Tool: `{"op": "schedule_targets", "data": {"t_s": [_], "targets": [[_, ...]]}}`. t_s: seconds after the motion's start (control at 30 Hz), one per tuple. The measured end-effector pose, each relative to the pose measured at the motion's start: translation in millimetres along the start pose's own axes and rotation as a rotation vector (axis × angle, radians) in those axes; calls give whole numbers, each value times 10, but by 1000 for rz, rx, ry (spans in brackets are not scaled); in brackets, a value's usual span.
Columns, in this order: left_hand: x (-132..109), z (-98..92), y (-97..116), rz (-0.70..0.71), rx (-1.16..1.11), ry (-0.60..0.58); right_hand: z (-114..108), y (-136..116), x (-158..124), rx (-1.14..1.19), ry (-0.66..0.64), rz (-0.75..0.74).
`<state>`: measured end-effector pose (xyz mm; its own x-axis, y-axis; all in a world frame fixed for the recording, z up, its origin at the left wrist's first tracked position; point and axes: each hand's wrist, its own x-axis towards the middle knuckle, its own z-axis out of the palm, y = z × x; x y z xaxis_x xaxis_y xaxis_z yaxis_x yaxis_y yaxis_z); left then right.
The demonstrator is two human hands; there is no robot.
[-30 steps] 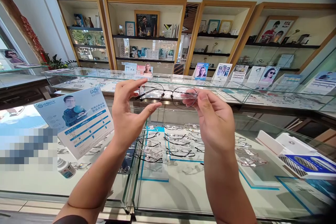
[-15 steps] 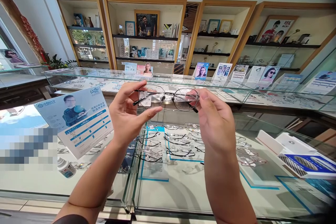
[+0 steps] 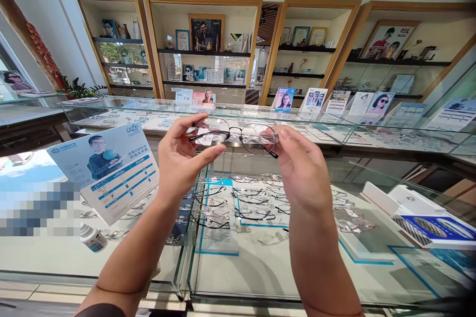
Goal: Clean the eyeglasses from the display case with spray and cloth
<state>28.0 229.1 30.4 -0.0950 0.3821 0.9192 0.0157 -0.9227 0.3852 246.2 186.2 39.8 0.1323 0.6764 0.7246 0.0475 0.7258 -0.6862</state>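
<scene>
A pair of eyeglasses (image 3: 235, 129) with thin dark round rims and clear lenses is held up in front of me, above the glass display counter. My left hand (image 3: 188, 148) grips its left side, fingertips on the rim's outer top edge and the thumb stretched out under the lens. On the other side my right hand (image 3: 303, 161) pinches the right end between thumb and fingers. The folded dark temples show behind and below the lenses. Under the hands, several eyeglass frames (image 3: 255, 215) lie in rows inside the counter.
A tilted printed sign (image 3: 122, 178) stands left of my forearm, with a small white bottle (image 3: 92, 237) below it. At the right lies an open white and blue box (image 3: 427, 223). A long glass showcase (image 3: 223, 109) with upright cards runs across behind; wooden shelves (image 3: 204, 52) line the wall.
The eyeglasses have tilted slightly, so the lenses and temples show at a different angle, and they sit a little further left and higher in view. Both hands keep their hold.
</scene>
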Motion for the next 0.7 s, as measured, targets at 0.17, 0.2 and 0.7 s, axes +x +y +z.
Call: {"op": "schedule_targets", "data": {"t_s": [0.17,0.2,0.7], "targets": [[85,-67,-202,125,-4,-72,-56,-71,3,15,-74,6],[101,-89,-220,144,-7,-95,-70,-83,10,7,-92,12],[188,-298,61,187,260,-595,-50,-90,98,-199,-573,149]]}}
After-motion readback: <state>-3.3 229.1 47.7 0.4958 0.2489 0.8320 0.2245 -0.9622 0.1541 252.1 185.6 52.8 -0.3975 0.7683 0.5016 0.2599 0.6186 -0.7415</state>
